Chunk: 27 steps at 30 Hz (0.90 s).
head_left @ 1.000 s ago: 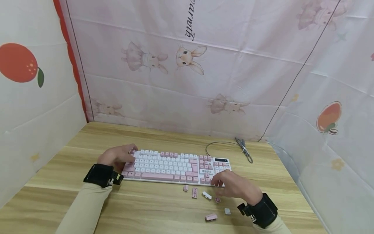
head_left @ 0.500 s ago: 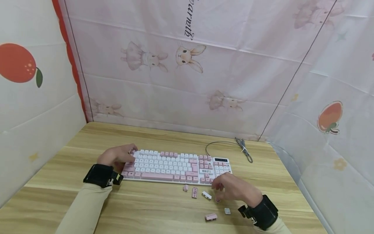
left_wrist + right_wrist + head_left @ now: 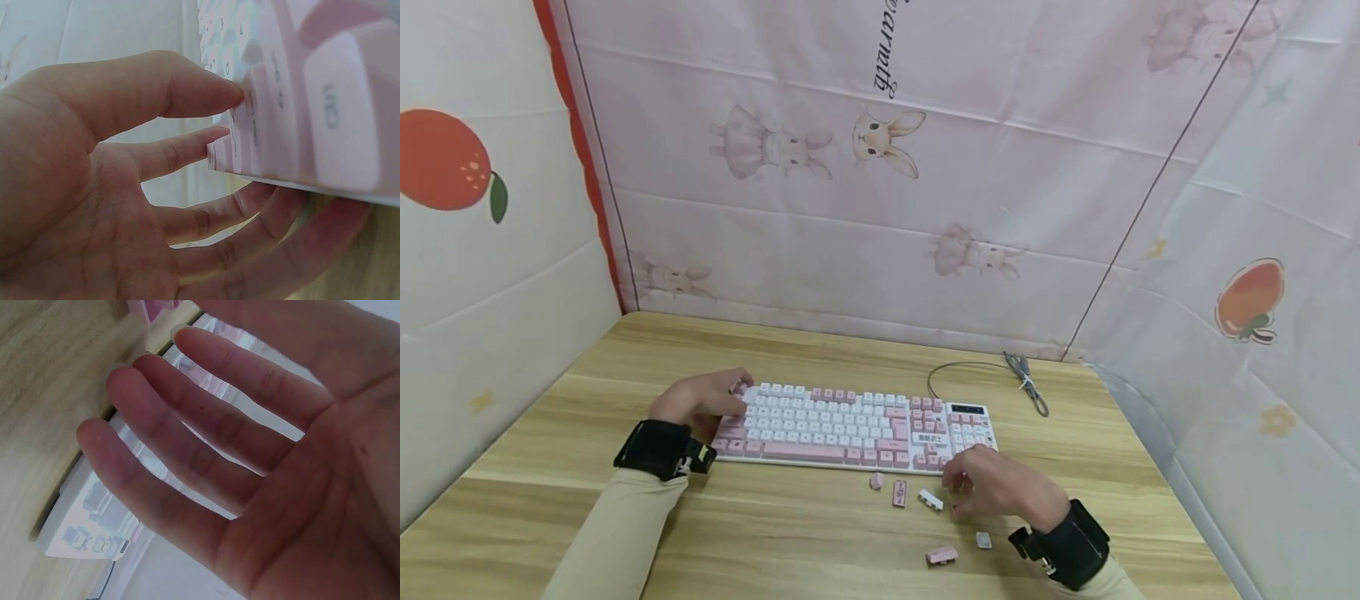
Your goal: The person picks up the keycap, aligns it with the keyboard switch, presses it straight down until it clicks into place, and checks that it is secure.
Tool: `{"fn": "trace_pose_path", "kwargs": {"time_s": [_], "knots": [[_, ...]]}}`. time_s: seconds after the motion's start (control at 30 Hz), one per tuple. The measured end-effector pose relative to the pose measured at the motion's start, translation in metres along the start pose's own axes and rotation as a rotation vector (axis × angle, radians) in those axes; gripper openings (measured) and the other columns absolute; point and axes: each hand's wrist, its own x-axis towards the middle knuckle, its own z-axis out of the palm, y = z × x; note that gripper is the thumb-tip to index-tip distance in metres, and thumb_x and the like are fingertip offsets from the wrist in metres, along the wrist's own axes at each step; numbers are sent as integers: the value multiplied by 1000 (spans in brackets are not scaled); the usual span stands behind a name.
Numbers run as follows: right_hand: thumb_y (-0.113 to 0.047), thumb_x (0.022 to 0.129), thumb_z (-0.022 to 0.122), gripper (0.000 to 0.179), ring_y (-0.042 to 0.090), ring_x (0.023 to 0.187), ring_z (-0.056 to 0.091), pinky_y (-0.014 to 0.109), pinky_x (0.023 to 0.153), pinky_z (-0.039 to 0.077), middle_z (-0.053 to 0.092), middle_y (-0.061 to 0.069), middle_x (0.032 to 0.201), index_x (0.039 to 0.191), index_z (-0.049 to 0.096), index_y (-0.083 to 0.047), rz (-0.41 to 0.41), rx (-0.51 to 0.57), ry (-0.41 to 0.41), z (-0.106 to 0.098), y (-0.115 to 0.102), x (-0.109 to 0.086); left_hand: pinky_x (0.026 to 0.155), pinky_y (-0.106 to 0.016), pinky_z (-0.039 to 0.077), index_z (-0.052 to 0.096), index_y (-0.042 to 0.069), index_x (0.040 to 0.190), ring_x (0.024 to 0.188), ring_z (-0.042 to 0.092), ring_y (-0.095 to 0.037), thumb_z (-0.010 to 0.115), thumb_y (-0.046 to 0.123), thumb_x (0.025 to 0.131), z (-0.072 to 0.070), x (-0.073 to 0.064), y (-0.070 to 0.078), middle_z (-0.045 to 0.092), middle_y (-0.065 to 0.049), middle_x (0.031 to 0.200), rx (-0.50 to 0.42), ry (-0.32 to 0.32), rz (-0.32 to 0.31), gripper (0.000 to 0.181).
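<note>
A white and pink keyboard [image 3: 823, 425] lies on the wooden table. My left hand [image 3: 700, 400] grips its left end. In the left wrist view the thumb presses on the pink side keys and the other fingers reach along and under the edge. Close to the front right corner is my right hand [image 3: 1000, 483], its fingers slightly bent and spread. A pink keycap [image 3: 150, 307] sits by the thumb in the right wrist view. Mostly hidden by that hand in the head view, it lies just in front of the keyboard.
Loose keycaps lie in front: a small pink one [image 3: 877, 481], an upturned pink one [image 3: 900, 493], a long white one [image 3: 931, 500], a pale square one [image 3: 983, 541] and a long pink one [image 3: 942, 556]. Behind the keyboard is its bundled cable [image 3: 1026, 383]. Printed cloth walls surround the table.
My right hand has drawn back slightly from the keyboard's front edge, and its thumb has come down over the small pink keycap. The left hand stays in place.
</note>
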Motion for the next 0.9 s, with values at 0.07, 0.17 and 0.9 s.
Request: {"fn": "trace_pose_path", "kwargs": {"time_s": [0.07,0.17,0.9], "knots": [[-13,76,89,30,8,83,64,21,73,54,75,-1,96,103,77,-9,17,3,-6,0,-1,0,70,-43,61,39,3,148,105,58,-36,61,9,94,0,0,0,47,-28,134,-8,-5,-8,58],[-13,76,89,29,8,83,63,22,73,53,73,-2,94,102,77,-10,33,-1,-10,1,-1,1,70,-44,62,38,3,148,106,58,-36,61,9,94,0,1,0,47,-28,135,-11,-8,-7,58],[3,80,78,17,-1,69,52,16,64,48,66,-6,77,84,72,-13,-49,-17,-27,4,2,4,71,-46,61,40,3,146,104,60,-36,60,9,92,-1,-3,3,47,-29,136,-6,-3,0,58]]}}
